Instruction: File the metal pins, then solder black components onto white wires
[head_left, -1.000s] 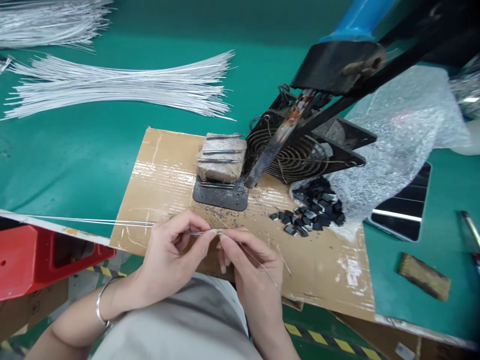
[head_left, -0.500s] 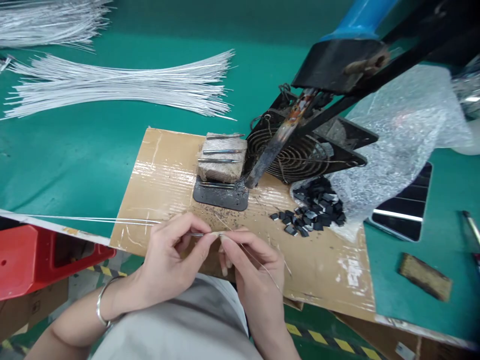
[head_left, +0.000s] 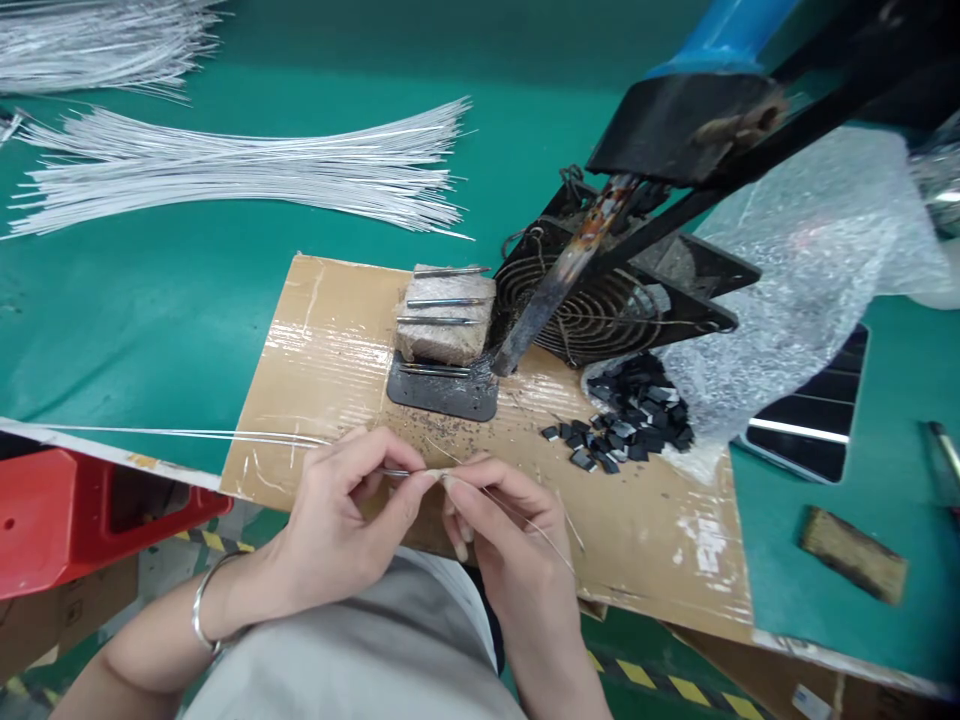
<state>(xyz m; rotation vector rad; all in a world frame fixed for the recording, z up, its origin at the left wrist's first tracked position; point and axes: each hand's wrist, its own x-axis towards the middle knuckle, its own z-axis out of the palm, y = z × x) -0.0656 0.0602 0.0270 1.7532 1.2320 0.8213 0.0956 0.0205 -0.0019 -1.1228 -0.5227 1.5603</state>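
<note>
My left hand pinches a thin dark metal rod near the front edge of the cardboard sheet. White wires run from behind that hand off to the left. Its fingertips meet those of my right hand, which is closed on a fine wire trailing to the right. What lies between the fingertips is too small to make out. Beyond my hands, several metal rods rest on a greyish block and on the black plate in front of it.
A black fan stands under a soldering-iron-like tool with a blue handle. Small black pieces spill from bubble wrap. White wires lie at the back left, a phone and sponge right, a red bin lower left.
My right hand has shifted slightly, and the fine wire in it has swung a little to the right. My left hand has hardly moved.
</note>
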